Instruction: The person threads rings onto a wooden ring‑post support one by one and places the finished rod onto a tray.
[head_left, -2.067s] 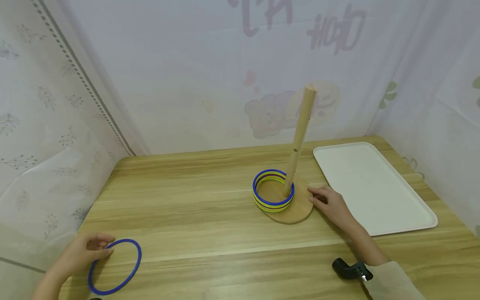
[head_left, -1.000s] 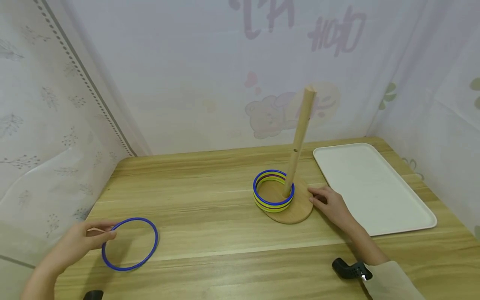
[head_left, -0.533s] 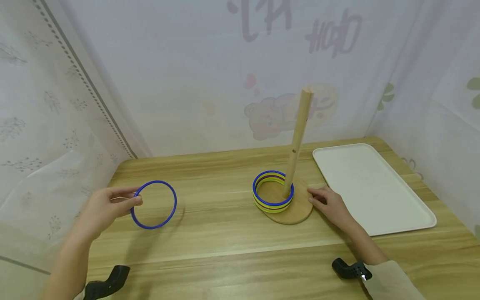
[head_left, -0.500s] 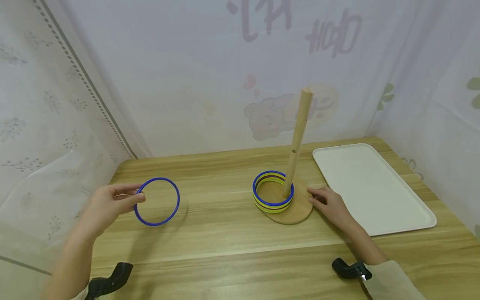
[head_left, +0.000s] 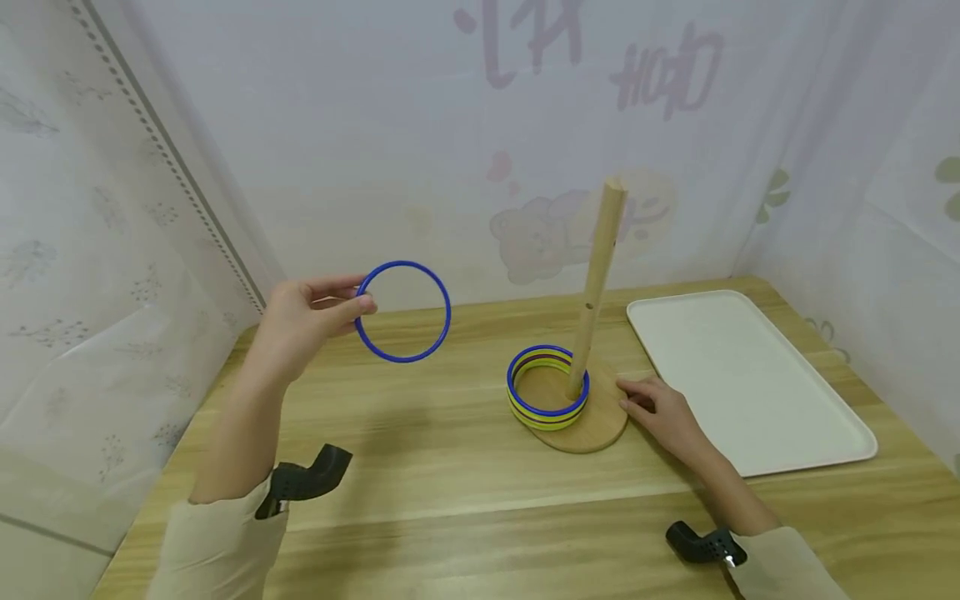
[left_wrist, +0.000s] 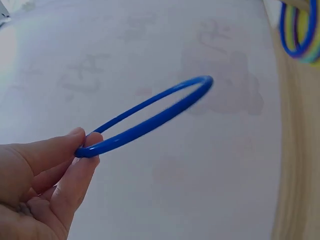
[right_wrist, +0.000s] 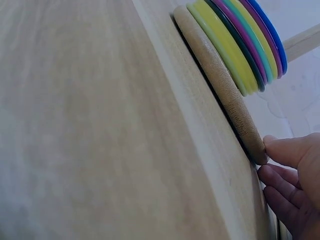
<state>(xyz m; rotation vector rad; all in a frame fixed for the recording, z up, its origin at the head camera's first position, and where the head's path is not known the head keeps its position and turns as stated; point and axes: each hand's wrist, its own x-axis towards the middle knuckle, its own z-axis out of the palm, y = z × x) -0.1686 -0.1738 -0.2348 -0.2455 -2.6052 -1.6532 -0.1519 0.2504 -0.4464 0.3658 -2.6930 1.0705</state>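
Note:
Raised above the table in the head view, my left hand pinches a blue ring by its left edge, between thumb and fingers. The left wrist view shows the same ring nearly edge-on. To its right stands a round wooden base with a slanting wooden peg. A stack of coloured rings, blue on top, lies around the peg's foot, with the peg near the rings' right side. My right hand pinches the base's right edge, thumb at its upper rim in the right wrist view.
A white tray lies on the wooden table right of the base, behind my right forearm. Patterned white curtains close off the back and both sides. A black camera sits on my left wrist.
My left hand has lifted the blue ring from the table's front left, up and rightward toward the peg. The right hand, base and stacked rings stay where they were.

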